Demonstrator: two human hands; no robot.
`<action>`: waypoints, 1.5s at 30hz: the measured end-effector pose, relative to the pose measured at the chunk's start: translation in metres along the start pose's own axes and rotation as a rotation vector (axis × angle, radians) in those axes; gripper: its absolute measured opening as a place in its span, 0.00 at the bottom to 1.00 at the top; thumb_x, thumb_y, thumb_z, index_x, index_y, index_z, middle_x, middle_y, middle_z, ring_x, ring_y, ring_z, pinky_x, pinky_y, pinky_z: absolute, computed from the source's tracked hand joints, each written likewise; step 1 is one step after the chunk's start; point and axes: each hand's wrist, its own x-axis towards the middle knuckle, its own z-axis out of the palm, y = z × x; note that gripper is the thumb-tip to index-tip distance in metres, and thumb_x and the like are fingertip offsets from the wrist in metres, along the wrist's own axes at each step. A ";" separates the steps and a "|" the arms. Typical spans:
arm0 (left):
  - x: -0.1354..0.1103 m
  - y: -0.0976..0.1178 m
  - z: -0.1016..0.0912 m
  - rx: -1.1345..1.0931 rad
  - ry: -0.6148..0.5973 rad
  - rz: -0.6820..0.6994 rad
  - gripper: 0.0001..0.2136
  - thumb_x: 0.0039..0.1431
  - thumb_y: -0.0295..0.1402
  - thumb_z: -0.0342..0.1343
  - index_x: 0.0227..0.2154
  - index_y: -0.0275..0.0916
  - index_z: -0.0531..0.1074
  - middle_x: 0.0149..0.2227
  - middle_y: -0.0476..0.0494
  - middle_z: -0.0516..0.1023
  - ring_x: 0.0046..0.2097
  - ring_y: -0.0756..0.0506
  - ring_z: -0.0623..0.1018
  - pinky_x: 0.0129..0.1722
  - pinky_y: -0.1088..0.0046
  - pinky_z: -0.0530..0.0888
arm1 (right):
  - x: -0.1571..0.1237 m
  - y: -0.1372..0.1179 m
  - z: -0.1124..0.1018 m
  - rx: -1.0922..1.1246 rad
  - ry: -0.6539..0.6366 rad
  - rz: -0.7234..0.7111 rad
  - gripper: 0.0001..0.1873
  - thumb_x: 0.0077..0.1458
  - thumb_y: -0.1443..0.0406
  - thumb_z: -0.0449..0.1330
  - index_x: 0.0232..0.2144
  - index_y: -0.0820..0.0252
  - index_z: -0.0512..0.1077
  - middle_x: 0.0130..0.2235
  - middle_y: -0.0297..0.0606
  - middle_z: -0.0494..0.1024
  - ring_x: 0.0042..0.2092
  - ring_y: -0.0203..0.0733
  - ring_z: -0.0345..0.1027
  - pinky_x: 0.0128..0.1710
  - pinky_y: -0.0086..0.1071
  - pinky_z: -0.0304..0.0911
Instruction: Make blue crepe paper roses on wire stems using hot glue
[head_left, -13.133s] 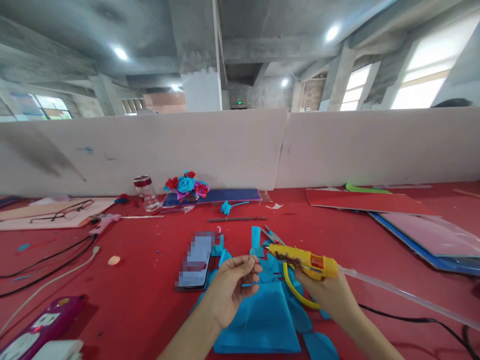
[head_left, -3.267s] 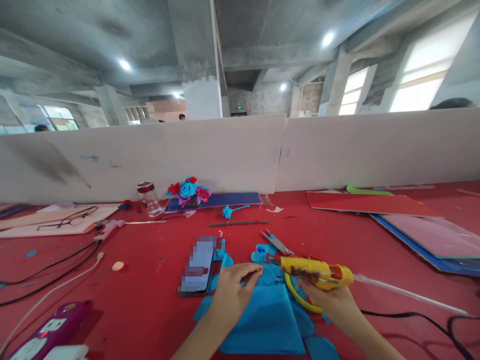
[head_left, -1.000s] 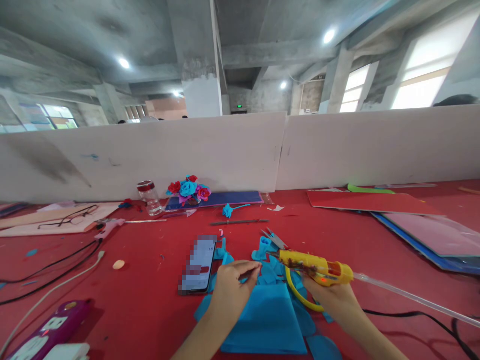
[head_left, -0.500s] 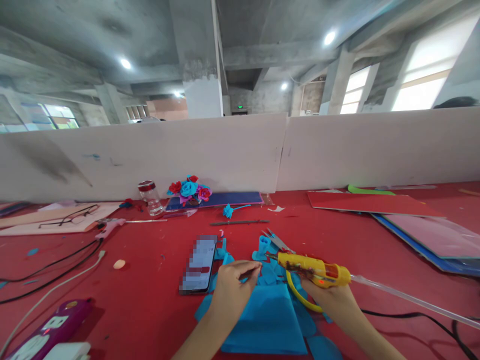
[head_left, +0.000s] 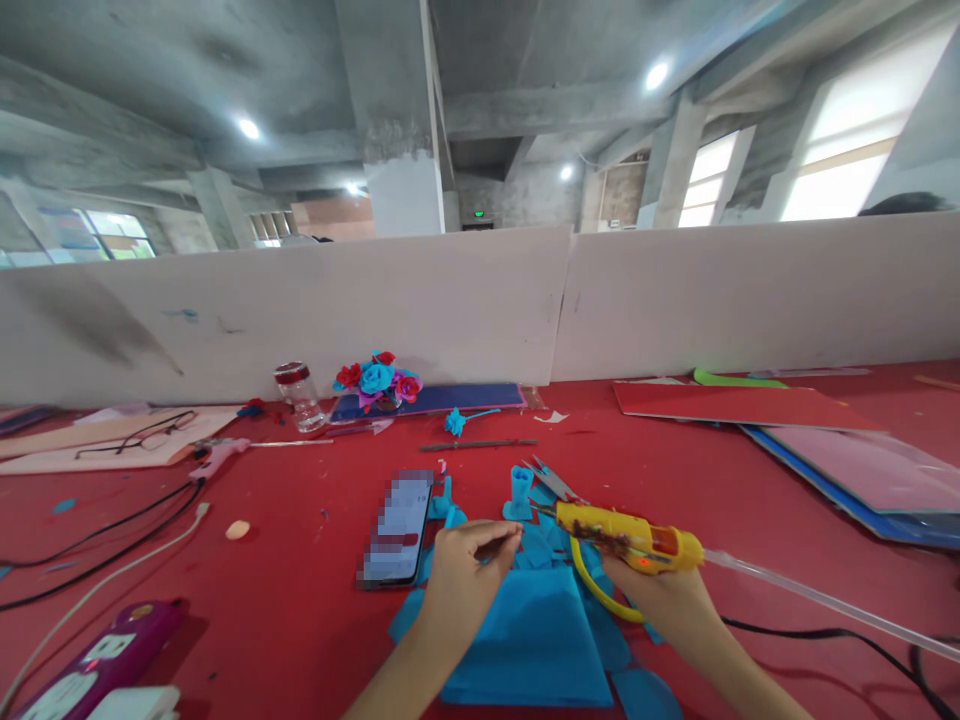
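My left hand [head_left: 465,570] is closed in a pinch, its fingertips at the base of a small rolled blue paper or foam piece [head_left: 520,490] that stands upright with a flared rim. What lies exactly between the fingertips is partly hidden. My right hand [head_left: 660,590] is wrapped round a yellow hot glue gun [head_left: 630,532], a long clear glue stick [head_left: 817,598] running out of its back. The gun's nozzle points left, close to the base of the blue piece. Under both hands lie blue sheets [head_left: 532,640] and cut blue pieces.
Scissors [head_left: 553,480] lie behind the nozzle, their yellow handle near my right hand. A phone [head_left: 399,528] lies left. Farther back are a blue flower on a stem [head_left: 455,422], a flower bunch [head_left: 379,380] and a glass jar [head_left: 300,398]. A power strip [head_left: 112,655] sits front left.
The rolled blue piece has turned slightly, its top shifting left to stand more upright. Both hands and the glue gun stay almost still.
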 end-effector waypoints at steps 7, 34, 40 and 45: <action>0.000 -0.002 0.000 0.036 -0.013 0.033 0.07 0.51 0.27 0.55 0.30 0.39 0.78 0.32 0.46 0.81 0.33 0.46 0.80 0.34 0.73 0.77 | -0.004 0.000 0.000 0.030 -0.001 0.022 0.03 0.34 0.65 0.55 0.15 0.56 0.68 0.18 0.32 0.74 0.22 0.41 0.70 0.22 0.27 0.66; -0.001 -0.008 0.003 0.134 0.014 0.116 0.07 0.51 0.28 0.56 0.31 0.39 0.78 0.32 0.44 0.81 0.33 0.45 0.80 0.33 0.73 0.78 | -0.006 0.019 0.001 0.038 -0.055 0.022 0.04 0.36 0.64 0.56 0.20 0.57 0.69 0.20 0.33 0.75 0.23 0.43 0.70 0.21 0.30 0.67; -0.001 -0.007 0.003 0.133 0.012 0.108 0.07 0.52 0.28 0.56 0.31 0.38 0.78 0.32 0.43 0.81 0.33 0.45 0.80 0.34 0.73 0.77 | -0.007 0.018 0.001 0.029 -0.101 0.021 0.04 0.38 0.65 0.55 0.21 0.57 0.69 0.21 0.33 0.75 0.23 0.41 0.70 0.22 0.28 0.66; -0.002 -0.008 0.003 0.118 0.014 0.081 0.07 0.52 0.28 0.55 0.31 0.38 0.78 0.32 0.43 0.81 0.33 0.45 0.80 0.34 0.74 0.77 | -0.006 0.015 0.003 0.073 -0.119 0.042 0.04 0.37 0.67 0.54 0.21 0.58 0.69 0.21 0.33 0.75 0.25 0.41 0.70 0.24 0.28 0.66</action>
